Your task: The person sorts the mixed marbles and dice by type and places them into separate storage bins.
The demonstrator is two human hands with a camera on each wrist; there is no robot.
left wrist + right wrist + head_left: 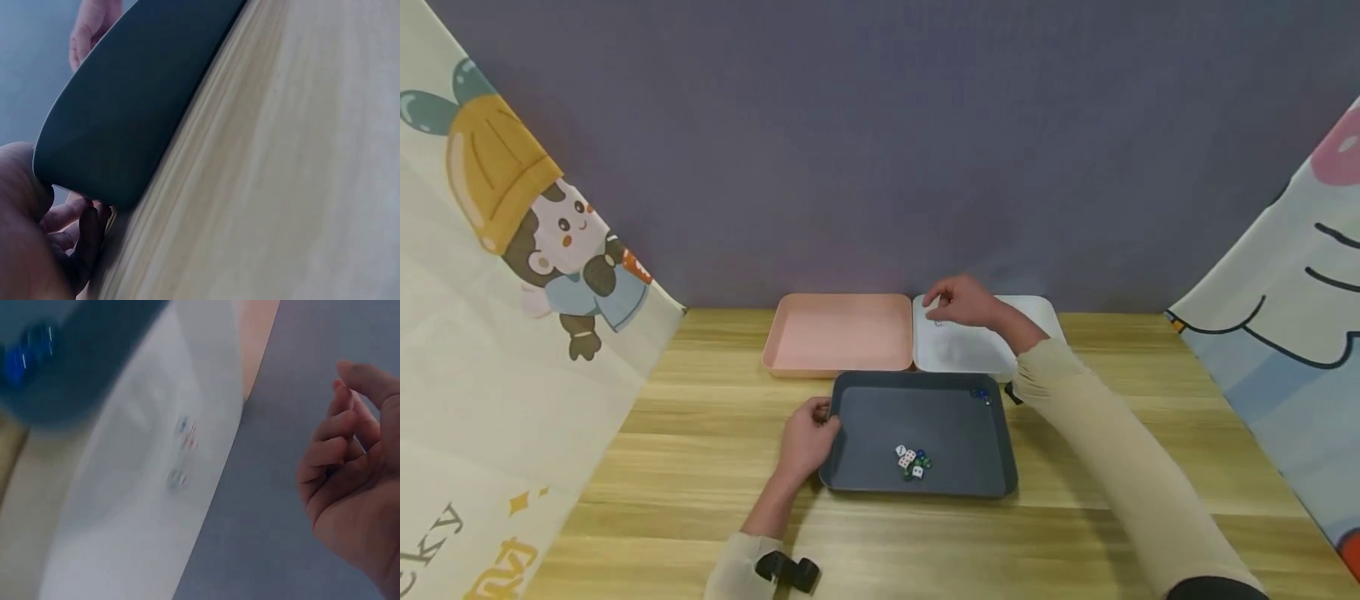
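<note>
- Wood-grained surface (pixel 655 500): it carries the three trays; sliding them about mid-work seems best avoided.
- Dark grey tray (pixel 880 417), near: it holds most of the small pieces, so keep it level — a tilt could scatter them.
- Pink tray (pixel 842 333), far left, and white tray (pixel 955 356), far right, side by side just beyond it.
- Left hand (pixel 807 437): fingers clamped on the dark grey tray's left rim; a light, steady hold should do.
- Right hand (pixel 966 302): above the white tray's left part, fingers loosely curled, thumb and forefinger tips slightly apart, nothing visible between them. Releasing low would limit bouncing.
- White dice (pixel 911 455): near middle of the dark grey tray, mingled with green beads (pixel 927 463); pinch opposite faces — one die at a time.
- Spotted pieces (pixel 189 441), blurred, probably dice: in the white tray.
- Blue beads (pixel 981 392): dark grey tray's far right corner; glossy, likely slippery.
</note>
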